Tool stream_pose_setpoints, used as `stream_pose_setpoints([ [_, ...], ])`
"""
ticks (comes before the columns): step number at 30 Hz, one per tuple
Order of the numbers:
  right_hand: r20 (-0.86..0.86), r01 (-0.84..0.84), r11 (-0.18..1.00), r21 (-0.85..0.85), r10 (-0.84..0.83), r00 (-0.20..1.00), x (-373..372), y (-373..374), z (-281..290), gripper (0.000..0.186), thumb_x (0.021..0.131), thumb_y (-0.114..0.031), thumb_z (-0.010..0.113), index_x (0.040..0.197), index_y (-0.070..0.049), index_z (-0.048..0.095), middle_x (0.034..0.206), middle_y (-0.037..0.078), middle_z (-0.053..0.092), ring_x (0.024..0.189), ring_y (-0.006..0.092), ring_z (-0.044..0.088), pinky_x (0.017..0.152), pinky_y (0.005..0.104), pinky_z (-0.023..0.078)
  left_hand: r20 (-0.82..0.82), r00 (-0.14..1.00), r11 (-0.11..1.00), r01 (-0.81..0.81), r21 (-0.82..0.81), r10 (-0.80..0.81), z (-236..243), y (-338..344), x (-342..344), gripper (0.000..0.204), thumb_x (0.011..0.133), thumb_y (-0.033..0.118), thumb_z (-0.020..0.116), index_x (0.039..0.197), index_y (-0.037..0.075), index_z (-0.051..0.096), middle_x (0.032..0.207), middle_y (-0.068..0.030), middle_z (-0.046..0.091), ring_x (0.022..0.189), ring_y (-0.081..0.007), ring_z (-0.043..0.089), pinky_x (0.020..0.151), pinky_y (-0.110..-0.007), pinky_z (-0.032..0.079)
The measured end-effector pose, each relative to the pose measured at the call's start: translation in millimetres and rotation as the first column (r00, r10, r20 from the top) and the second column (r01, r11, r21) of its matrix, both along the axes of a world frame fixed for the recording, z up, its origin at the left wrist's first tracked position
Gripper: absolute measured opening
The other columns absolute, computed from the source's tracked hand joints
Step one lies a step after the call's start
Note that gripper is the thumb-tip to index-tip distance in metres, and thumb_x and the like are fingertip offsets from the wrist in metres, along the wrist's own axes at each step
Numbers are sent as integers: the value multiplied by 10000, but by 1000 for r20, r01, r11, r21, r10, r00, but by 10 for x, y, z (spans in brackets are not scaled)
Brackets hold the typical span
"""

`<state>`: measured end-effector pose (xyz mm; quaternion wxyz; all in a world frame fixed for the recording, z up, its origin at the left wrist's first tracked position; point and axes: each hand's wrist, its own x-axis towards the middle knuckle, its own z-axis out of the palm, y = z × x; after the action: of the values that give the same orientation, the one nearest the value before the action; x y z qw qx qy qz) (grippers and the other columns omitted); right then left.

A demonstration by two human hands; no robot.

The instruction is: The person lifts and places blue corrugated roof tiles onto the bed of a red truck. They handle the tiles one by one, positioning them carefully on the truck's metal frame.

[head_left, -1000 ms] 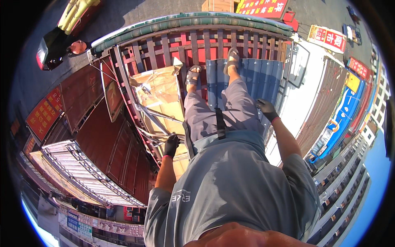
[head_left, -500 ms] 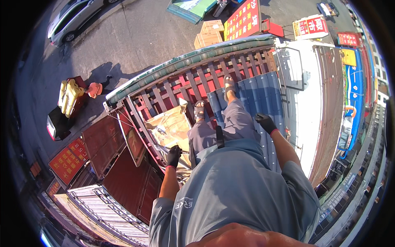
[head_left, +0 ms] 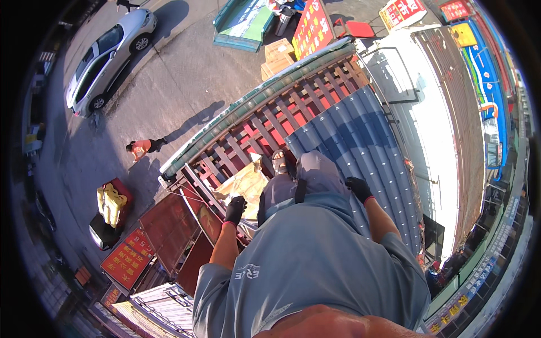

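My left hand [head_left: 235, 209], in a black glove, hangs beside my hip with its fingers curled in; nothing shows in them. Under it lies a torn sheet of brown cardboard [head_left: 249, 183], which it does not appear to touch. On my other side, my right hand [head_left: 357, 189], gloved in black too, is held with bent fingers and nothing visible in them. It is over dark blue ribbed roofing sheets [head_left: 366, 132], stacked beside my leg. One sandalled foot [head_left: 279, 162] shows by the cardboard; my other foot is hidden behind my knee.
Brown slats with gaps [head_left: 265, 132] span the frame ahead, bordered by a rolled green tarpaulin [head_left: 253, 100]. A white roof [head_left: 420, 112] adjoins on the right. Below are cardboard boxes [head_left: 278, 56], a person in orange [head_left: 143, 148], a loaded cart [head_left: 112, 205] and a silver car [head_left: 110, 53].
The view has turned and moved, bringing more of the car and the person into sight. My knee has come up over the foot by the blue sheets. Both hands stay low and curled.
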<state>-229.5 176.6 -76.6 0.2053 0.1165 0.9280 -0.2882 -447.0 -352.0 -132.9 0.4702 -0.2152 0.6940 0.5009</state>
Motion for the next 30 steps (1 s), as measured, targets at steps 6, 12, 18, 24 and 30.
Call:
stream_pose_setpoints([
  [6,-37,244,955,-171,-254,967,319,-61,-229,129,861,-42,531,921,-94,632,1049,91,646,837,254,666,715,353,543,-40,992,991,125,41,-124,0,175,-104,384,916,340,581,1126,19,595,937,-93,687,811,-157,664,689,-292,518],
  [12,284,730,508,-457,-694,662,487,-185,-205,299,953,-178,510,1217,-67,597,978,39,687,875,111,654,699,237,504,-232,918,935,347,73,-323,-272,194,-285,370,930,298,588,1166,13,581,947,-104,694,850,-165,676,723,-277,530],
  [18,170,704,567,-428,-715,679,1031,-368,-227,256,927,-179,532,1103,-35,650,1045,118,681,889,205,668,778,321,529,-221,888,915,398,-71,-403,331,776,-459,271,902,292,573,1026,57,624,895,-81,689,782,-140,647,692,-284,503],
  [24,32,733,609,-305,-762,647,1490,-406,-728,230,923,-203,555,1056,-39,648,988,100,680,842,203,666,756,317,528,-502,621,773,612,-169,-602,723,1226,-484,327,915,280,570,1145,51,612,969,-105,687,873,-183,664,782,-338,517],
  [30,-4,753,598,-276,-784,621,687,-386,-584,391,890,-316,612,1203,-83,621,1092,141,678,997,289,645,856,362,499,-537,542,716,674,-182,-647,690,1474,-866,333,924,251,594,1205,72,601,1073,-125,688,928,-228,674,793,-333,523],
])
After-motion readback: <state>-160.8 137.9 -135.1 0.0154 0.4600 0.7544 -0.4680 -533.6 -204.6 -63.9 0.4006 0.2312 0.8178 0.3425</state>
